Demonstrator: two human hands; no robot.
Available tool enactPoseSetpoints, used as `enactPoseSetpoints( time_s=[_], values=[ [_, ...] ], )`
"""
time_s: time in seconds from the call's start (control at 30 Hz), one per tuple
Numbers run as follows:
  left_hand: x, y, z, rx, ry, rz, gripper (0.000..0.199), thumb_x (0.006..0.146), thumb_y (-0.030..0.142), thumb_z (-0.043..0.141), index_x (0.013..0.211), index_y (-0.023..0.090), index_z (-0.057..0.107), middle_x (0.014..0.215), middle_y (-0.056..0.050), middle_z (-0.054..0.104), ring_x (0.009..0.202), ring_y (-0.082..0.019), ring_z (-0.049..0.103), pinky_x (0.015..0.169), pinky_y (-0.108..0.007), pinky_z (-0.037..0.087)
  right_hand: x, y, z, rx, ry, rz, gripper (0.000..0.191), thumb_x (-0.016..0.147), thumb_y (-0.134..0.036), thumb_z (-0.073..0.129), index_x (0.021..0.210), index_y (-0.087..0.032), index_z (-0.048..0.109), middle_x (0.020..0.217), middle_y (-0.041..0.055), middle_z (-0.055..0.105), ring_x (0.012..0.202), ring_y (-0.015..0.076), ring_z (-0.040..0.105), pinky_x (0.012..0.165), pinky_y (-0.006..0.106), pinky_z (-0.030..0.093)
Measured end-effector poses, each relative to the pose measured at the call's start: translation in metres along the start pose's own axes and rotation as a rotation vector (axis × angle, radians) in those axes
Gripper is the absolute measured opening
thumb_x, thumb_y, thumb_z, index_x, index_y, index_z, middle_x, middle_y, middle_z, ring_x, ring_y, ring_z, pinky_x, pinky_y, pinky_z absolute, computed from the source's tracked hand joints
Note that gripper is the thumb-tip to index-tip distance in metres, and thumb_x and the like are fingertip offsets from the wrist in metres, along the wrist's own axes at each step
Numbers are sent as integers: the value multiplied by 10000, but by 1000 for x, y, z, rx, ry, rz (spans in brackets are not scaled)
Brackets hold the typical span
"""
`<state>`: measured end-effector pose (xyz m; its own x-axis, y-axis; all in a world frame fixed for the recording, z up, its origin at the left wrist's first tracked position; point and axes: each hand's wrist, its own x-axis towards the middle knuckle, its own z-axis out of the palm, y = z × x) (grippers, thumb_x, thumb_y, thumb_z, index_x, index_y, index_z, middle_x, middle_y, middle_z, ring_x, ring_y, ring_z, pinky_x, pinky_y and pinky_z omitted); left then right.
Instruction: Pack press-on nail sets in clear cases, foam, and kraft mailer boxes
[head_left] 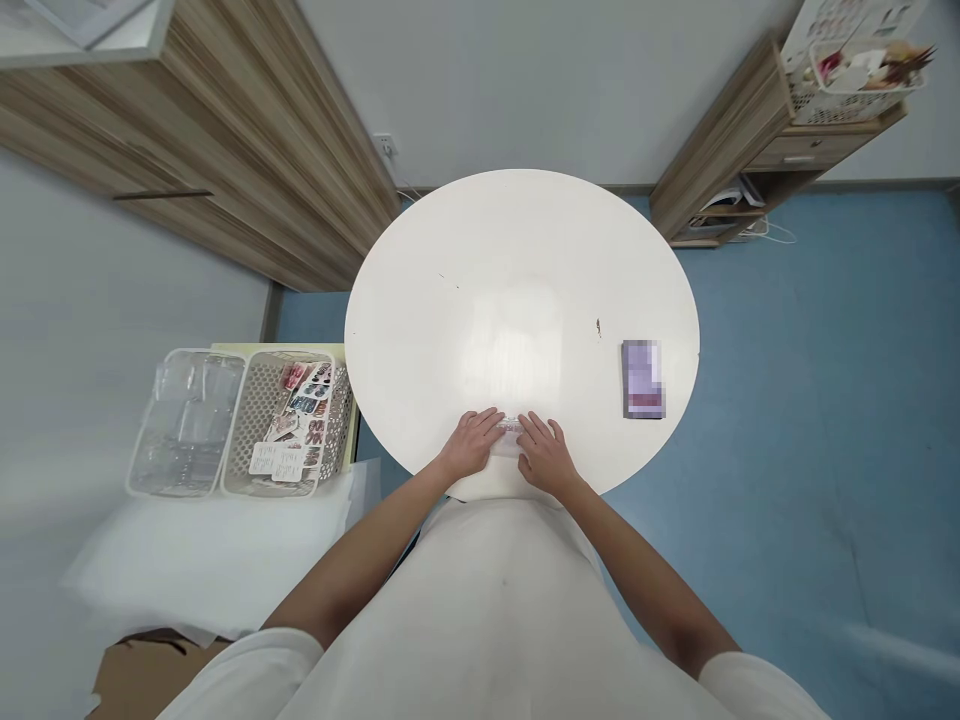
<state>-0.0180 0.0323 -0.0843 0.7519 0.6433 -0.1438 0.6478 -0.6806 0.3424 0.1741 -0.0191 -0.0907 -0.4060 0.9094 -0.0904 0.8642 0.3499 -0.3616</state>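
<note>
At the near edge of the white table (pixel 517 240), the left hand (pixel 471 443) and right hand (pixel 545 453) rest slightly spread fingers on a small clear packet (pixel 508 437); whether they pinch, I cannot tell. Light, even pressure best keeps it flat.

plastic packet (pixel 508 438), smooth glossy tabletop (pixel 517 250)

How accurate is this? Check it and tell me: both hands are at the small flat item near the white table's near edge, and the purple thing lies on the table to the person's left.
The side is wrong: the head view shows the purple thing lying on the white table to the person's right. The left hand and right hand are indeed at the small flat item.
</note>
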Motion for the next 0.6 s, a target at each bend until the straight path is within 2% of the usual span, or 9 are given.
enactPoseSetpoints(
  time_s=[0.1,0.17,0.43,0.6],
  values=[
    [0,1,-5,-57,-54,33,529,672,246,532,1188,186,427,1358,-96,347,1249,-256,278,994,-435,180,0,-2,-1,24,-44,5,291,717,-312,558,975,-184,515,1331,135,373,1238,270,292,991,479,171],
    [1,2,-7,-91,-75,37,572,661,333,565,1193,186,415,1361,-107,337,1244,-267,283,1001,-439,169,2,-4,-1,22,-69,39,336,692,-294,595,996,-189,499,1309,144,391,1208,270,331,981,477,200],
    [2,14,-5,-185,-81,-57,445,625,233,583,1054,217,470,1259,-92,439,1126,-256,418,943,-392,261,3,-21,0,62,-90,168,320,660,-162,563,968,-165,475,1186,146,448,1048,258,442,846,376,357],
    [-12,23,-8,-201,-101,-23,422,560,305,612,957,214,502,993,-54,569,933,-244,519,867,-371,310,-16,-31,-3,109,-129,134,275,652,-224,545,907,-173,458,1005,87,521,856,202,497,729,318,390]
  ],
)
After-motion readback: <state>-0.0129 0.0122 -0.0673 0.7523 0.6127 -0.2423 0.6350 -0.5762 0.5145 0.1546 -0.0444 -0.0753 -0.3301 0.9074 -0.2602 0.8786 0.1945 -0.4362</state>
